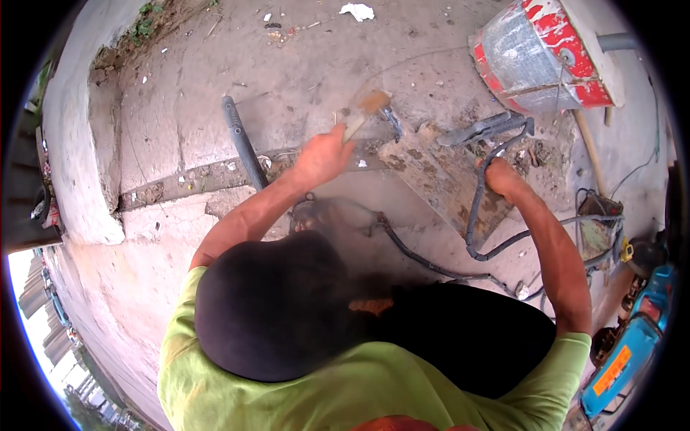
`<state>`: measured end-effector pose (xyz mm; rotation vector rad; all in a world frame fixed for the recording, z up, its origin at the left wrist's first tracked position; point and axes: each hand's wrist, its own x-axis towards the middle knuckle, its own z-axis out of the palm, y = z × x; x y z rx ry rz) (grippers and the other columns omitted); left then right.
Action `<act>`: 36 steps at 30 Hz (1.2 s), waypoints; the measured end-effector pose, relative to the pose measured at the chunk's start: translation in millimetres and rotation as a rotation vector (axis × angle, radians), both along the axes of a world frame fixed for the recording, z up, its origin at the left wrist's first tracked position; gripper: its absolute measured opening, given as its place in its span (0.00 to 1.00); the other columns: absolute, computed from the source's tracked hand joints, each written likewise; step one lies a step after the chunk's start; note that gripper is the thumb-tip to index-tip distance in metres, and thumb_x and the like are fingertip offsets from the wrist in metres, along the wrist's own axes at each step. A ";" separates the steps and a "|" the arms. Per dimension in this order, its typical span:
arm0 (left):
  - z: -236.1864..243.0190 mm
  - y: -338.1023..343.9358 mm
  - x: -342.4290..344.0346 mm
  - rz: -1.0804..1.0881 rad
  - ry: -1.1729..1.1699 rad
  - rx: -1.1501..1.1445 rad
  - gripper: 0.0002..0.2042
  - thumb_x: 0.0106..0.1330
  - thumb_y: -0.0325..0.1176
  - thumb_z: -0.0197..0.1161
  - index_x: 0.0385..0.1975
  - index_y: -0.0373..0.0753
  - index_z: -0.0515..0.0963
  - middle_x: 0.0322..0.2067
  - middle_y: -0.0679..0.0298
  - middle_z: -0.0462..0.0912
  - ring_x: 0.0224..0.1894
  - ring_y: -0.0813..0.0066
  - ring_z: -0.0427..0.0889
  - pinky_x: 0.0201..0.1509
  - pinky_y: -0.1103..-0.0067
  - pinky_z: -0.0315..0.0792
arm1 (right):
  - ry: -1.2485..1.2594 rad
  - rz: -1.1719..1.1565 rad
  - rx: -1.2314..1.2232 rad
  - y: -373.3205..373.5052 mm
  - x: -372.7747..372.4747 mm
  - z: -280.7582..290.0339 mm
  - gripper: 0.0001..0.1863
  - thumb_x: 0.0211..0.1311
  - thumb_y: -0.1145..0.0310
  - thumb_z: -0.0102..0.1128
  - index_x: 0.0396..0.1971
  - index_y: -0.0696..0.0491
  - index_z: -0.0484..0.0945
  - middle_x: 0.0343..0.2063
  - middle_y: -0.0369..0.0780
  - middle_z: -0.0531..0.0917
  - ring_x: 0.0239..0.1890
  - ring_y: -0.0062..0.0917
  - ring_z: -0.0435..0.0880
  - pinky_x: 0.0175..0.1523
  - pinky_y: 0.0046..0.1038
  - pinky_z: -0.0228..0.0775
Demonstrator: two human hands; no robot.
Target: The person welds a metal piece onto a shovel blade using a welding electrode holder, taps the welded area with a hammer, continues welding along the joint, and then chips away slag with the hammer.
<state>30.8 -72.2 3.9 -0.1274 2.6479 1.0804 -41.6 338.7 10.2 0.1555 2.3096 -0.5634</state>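
Note:
My left hand (323, 152) is closed around the pale handle of a hammer (353, 129), whose rusty, blurred head is beside a metal stub (394, 123) at the upper corner of a stained metal plate (438, 179). My right hand (506, 178) grips the plate's right edge, with a dark cable (472, 215) looping across its fingers. An electrode holder (471, 131) lies on the plate's upper part, just above that hand. A grey metal tube (236, 123) lies left of my left hand.
A red-and-silver drum (520, 56) stands at upper right beside a wooden pole (589, 154). A blue machine (618, 366) is at lower right. A concrete ledge (104, 151) edges the left. Cables snake over the rough ground near my dark-trousered knees (266, 302).

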 end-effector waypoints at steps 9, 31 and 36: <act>5.6 2.3 -8.4 -0.021 -0.045 -0.086 0.15 0.72 0.40 0.59 0.47 0.35 0.70 0.30 0.37 0.83 0.37 0.30 0.82 0.43 0.47 0.75 | 0.021 0.022 0.051 8.0 -3.8 -13.0 0.30 0.72 0.49 0.56 0.49 0.67 0.82 0.45 0.57 0.86 0.49 0.42 0.86 0.54 0.41 0.73; 14.4 3.7 -15.2 -0.077 -0.030 -0.099 0.16 0.73 0.40 0.58 0.48 0.33 0.70 0.31 0.37 0.83 0.37 0.31 0.82 0.43 0.49 0.75 | 0.013 0.003 0.016 3.1 -1.3 -1.2 0.30 0.73 0.48 0.55 0.49 0.66 0.82 0.46 0.59 0.86 0.50 0.47 0.86 0.55 0.42 0.73; -2.9 -4.1 -21.1 -0.187 -0.054 -0.217 0.17 0.72 0.40 0.59 0.51 0.33 0.70 0.30 0.39 0.83 0.37 0.32 0.83 0.43 0.49 0.75 | 0.077 0.113 0.105 4.6 -2.6 -6.1 0.31 0.73 0.47 0.55 0.49 0.67 0.82 0.45 0.58 0.86 0.48 0.45 0.86 0.55 0.42 0.73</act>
